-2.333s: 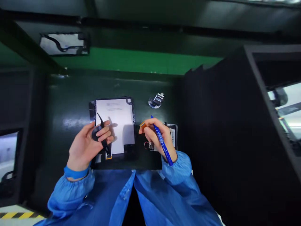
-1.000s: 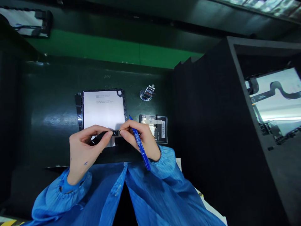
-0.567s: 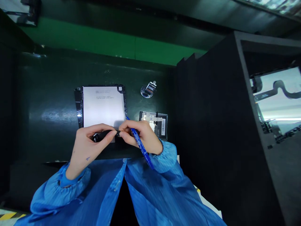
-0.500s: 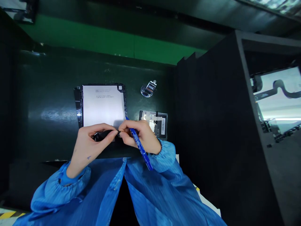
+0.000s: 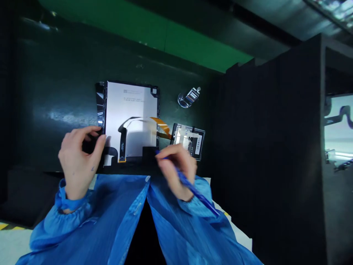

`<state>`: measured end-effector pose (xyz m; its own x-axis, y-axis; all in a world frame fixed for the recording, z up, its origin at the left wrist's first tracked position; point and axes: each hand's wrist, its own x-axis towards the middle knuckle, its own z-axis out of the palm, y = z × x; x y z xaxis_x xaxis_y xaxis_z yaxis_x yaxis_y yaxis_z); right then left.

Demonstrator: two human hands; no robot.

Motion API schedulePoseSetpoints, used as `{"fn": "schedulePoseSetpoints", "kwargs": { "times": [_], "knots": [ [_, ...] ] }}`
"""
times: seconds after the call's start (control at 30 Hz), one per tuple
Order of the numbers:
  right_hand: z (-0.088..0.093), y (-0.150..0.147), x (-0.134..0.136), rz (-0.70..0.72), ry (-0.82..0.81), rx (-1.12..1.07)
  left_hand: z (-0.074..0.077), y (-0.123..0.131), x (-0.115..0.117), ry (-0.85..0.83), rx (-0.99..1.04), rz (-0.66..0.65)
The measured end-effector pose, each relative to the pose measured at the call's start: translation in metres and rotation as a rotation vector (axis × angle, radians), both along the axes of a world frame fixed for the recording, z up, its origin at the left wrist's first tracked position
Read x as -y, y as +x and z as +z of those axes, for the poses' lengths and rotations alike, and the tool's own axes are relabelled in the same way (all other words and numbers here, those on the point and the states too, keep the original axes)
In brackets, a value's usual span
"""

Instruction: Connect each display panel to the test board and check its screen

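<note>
A display panel (image 5: 132, 106) with a pale back and dark frame lies on the dark bench in front of me. My left hand (image 5: 79, 154) rests at its left edge, thumb and forefinger apart and curved, holding nothing that shows. In my right hand (image 5: 178, 167), somewhat blurred, is a blue marker pen (image 5: 198, 195), its front end near the panel's lower right corner. A black flex cable (image 5: 123, 145) lies across the panel's lower part. An orange flex cable (image 5: 162, 125) runs from there toward a small circuit board (image 5: 186, 138) at the right.
A chrome tally counter (image 5: 189, 97) stands behind the circuit board. A tall dark partition (image 5: 270, 140) rises at the right, with another panel (image 5: 342, 121) beyond it. Along the back runs a green strip (image 5: 165, 33).
My hands have parted from the panel's lower edge, the left going left and the right going right. The flex cables now lie uncovered on the panel. The view has shifted.
</note>
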<state>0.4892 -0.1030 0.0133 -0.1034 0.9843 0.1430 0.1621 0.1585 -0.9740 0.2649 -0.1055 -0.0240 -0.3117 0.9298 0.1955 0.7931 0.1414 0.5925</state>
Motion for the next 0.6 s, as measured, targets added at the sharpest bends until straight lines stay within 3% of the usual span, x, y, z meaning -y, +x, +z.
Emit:
{"fn": "schedulePoseSetpoints", "kwargs": {
  "times": [0.07,0.13,0.33,0.5,0.6],
  "knots": [
    [-0.017,-0.02,-0.001,0.157,-0.166,0.047,-0.008,0.001,0.002,-0.041,-0.058,0.026],
    [-0.033,-0.038,-0.005,0.157,-0.231,0.088,-0.009,0.003,0.003,-0.081,-0.046,0.026],
    [-0.057,-0.053,-0.006,0.089,-0.004,0.294,0.0,0.001,0.004,-0.178,0.084,-0.056],
    [-0.061,-0.052,-0.003,0.11,0.126,0.469,-0.001,0.0,0.004,-0.171,0.067,-0.05],
    [-0.059,-0.051,-0.003,0.13,0.168,0.418,0.001,0.0,0.004,-0.184,0.079,-0.06]
  ]
}}
